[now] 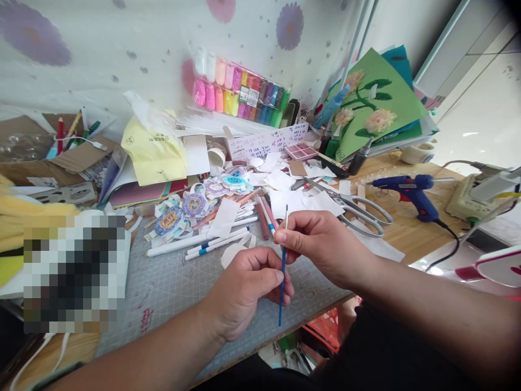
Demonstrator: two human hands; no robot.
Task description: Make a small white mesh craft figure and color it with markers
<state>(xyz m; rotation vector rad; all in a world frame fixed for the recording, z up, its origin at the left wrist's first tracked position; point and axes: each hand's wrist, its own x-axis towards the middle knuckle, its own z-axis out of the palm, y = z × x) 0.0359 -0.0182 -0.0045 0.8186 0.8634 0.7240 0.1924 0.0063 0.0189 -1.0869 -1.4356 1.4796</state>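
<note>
Now, in the head view, it's two hands on one slim blue brush, held up over the near part of the grey mat, bristles at the top! The right hand has its fingers pinched just below the metal collar; the left hand has thumb and fingers closed around the handle lower down. Beyond them, white markers lie beside paper scraps and patterned rosettes. Over to the right, big scissors, then a blue glue gun on the wooden worktop, and bright clay packs at the back!
</note>
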